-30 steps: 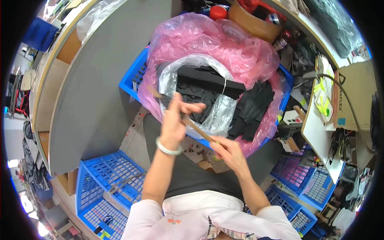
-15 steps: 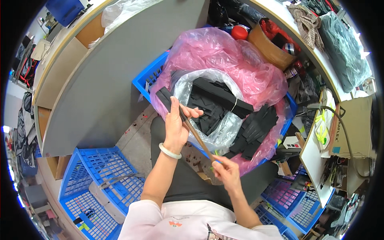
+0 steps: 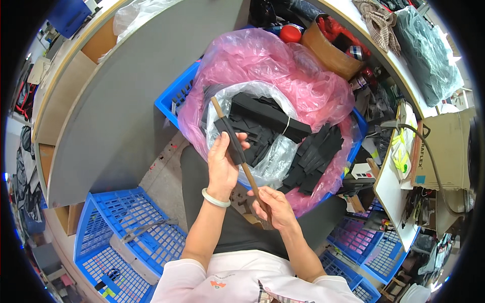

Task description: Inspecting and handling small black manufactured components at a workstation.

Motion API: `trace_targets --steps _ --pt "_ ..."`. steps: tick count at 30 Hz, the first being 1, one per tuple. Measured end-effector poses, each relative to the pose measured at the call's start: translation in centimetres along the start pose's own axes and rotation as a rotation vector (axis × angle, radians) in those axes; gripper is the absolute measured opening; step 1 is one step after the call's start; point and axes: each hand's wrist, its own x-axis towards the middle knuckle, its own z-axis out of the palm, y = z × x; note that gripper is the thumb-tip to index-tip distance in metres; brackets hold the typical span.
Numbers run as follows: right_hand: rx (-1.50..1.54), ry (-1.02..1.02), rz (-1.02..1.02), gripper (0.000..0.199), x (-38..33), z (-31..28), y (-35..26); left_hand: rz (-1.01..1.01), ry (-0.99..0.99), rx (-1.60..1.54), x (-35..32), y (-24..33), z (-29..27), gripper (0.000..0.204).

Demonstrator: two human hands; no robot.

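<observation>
Head view, my left hand [image 3: 222, 169] clamped on a black strip [image 3: 230, 139] threaded on a brown stick [image 3: 237, 151], my right hand [image 3: 275, 207] gripping the stick's lower end, above the pink bag [image 3: 262, 65] of black pieces [image 3: 316, 156] in a blue crate [image 3: 174, 96]

Pink bag [image 3: 262, 65] rim crowds crate [image 3: 174, 96]; open above pieces [image 3: 268, 118].

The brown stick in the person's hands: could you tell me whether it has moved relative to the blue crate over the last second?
Yes. The brown stick has swung upright, its top now over the clear bag inside the blue crate.
</observation>
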Motion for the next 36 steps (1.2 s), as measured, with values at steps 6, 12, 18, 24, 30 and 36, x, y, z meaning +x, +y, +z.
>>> trace_targets --steps 6,12,18,24,30,36 --pt "0.130 0.048 0.048 0.030 0.3 0.0 0.8 0.009 0.160 -0.001 0.6 -0.6 -1.4 0.016" --pt "0.273 0.099 0.104 0.029 0.0 0.2 1.5 0.156 0.165 0.071 1.1 -1.9 -1.5 0.024" --pt "-0.022 0.115 0.018 0.029 1.7 -3.0 0.9 0.272 0.257 0.248 2.8 -2.6 -2.2 0.027" --pt "-0.481 0.171 -0.110 0.024 3.3 -10.2 1.5 0.537 0.421 0.424 9.2 0.2 -6.6 0.022" --pt "-1.048 0.502 -0.203 0.026 9.0 -14.8 -0.3 0.287 0.191 0.619 8.5 1.4 -6.9 0.027" --pt "-0.931 0.293 -0.525 0.043 13.8 -8.3 -5.2 -0.059 -0.057 0.711 5.3 -0.1 -4.5 0.032"
